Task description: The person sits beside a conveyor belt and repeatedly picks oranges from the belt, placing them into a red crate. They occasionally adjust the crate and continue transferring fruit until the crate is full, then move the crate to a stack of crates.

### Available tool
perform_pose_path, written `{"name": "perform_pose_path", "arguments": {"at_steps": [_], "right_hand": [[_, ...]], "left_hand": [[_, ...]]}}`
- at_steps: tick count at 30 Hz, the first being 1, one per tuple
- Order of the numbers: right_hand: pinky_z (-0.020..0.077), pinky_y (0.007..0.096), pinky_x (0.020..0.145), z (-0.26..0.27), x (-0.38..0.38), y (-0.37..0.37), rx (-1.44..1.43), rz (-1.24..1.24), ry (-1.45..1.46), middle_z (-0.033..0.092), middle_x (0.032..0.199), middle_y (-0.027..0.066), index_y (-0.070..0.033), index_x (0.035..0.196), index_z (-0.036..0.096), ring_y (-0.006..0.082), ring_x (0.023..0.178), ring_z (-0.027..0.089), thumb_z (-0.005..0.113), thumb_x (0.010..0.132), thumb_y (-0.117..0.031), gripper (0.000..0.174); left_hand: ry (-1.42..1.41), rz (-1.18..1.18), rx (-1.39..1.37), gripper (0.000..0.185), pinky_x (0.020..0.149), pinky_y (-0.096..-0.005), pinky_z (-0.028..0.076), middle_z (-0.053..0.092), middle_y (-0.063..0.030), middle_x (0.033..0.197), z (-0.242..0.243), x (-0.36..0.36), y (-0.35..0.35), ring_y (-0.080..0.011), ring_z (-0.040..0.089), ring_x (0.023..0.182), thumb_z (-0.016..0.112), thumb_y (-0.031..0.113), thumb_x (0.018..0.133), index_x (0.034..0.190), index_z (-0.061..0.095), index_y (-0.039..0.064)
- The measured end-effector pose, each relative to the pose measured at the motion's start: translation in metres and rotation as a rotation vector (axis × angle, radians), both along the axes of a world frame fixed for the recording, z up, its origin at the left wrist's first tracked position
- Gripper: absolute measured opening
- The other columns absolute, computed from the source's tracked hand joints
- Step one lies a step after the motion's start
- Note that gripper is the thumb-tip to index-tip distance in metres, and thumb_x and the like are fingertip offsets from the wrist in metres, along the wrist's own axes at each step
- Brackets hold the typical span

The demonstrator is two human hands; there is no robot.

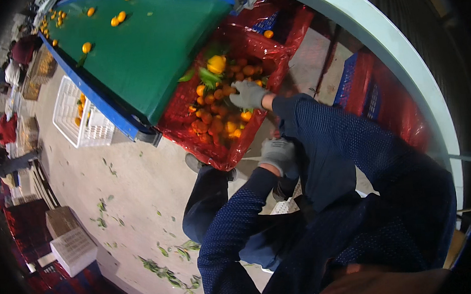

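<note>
My right hand (248,95), in a grey glove, reaches over the right side of a crate lined with red plastic film (228,157). It is at the small orange citrus fruits (216,127); whether it holds one cannot be told. Green leaves (210,77) and a yellow-orange fruit (216,64) lie at the crate's far side. My left hand (278,152), gloved too, is low beside the crate's near right corner, its fingers partly hidden. The crate stands at the end of a green conveyor belt (142,43) that carries a few scattered fruits (86,47).
White plastic crates (67,113) stand left of the belt's blue frame (93,99). Another red-lined crate (299,30) is beyond mine, and wrapped crates (392,103) stand at right. Leaves (162,271) litter the floor. Several people (24,49) are at the far left.
</note>
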State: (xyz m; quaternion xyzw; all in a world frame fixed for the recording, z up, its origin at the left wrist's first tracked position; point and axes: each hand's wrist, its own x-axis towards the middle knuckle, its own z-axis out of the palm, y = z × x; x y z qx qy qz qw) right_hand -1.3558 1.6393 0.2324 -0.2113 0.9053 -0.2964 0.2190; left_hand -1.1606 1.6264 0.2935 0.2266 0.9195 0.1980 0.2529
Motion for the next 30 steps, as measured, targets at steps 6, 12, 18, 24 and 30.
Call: {"name": "perform_pose_path", "arguments": {"at_steps": [6,12,18,24,30], "right_hand": [[0.0496,0.0487,0.106,-0.075,-0.06,-0.041,0.392,-0.191,-0.048,0.065,0.136,0.027,0.002,0.136,0.062,0.0425,0.131,0.061,0.062,0.093,-0.045,0.063],[0.0578,0.0459,0.079,-0.157,-0.083,-0.054,0.867,1.04,0.23,0.076,0.103,0.0205,0.0,0.102,0.077,0.0374,0.095,0.075,0.059,0.096,-0.033,0.039],[0.0558,0.0561,0.077,-0.11,-0.041,-0.069,0.542,0.431,-0.118,0.074,0.095,0.0218,-0.002,0.091,0.077,0.0383,0.084,0.071,0.057,0.099,-0.039,0.043],[0.0478,0.0525,0.103,-0.051,0.025,-0.101,0.272,0.461,0.436,0.065,0.13,0.0208,-0.007,0.132,0.065,0.0404,0.123,0.06,0.061,0.097,-0.045,0.052],[0.0498,0.0514,0.103,-0.105,0.047,-0.098,0.531,0.849,-0.01,0.066,0.131,0.0251,0.003,0.134,0.063,0.04,0.12,0.064,0.064,0.095,-0.042,0.059]], "left_hand": [[0.007,0.092,0.137,0.02,0.084,-0.0542,0.055,0.078,-0.0184,0.094,0.004,0.004,0.007,-0.0388,0.075,0.091,0.067,0.022,0.087,0.092,0.082,0.01],[-0.133,-0.005,-0.101,0.025,0.091,-0.0522,0.049,0.078,-0.0063,0.12,0.023,-0.005,0.025,-0.0301,0.07,0.116,0.067,0.027,0.098,0.116,0.083,0.019],[-0.069,-0.04,-0.127,0.027,0.093,-0.0539,0.049,0.078,-0.0082,0.122,0.032,0.001,0.028,-0.0341,0.069,0.117,0.066,0.028,0.099,0.118,0.082,0.017],[-0.118,-0.059,-0.088,0.031,0.099,-0.059,0.047,0.076,-0.0093,0.128,0.034,-0.005,0.034,-0.0353,0.07,0.116,0.065,0.029,0.1,0.124,0.08,0.016],[-0.124,-0.041,-0.089,0.025,0.094,-0.0514,0.046,0.078,-0.0067,0.121,0.04,-0.01,0.033,-0.0316,0.07,0.113,0.064,0.028,0.099,0.115,0.083,0.021]]}}
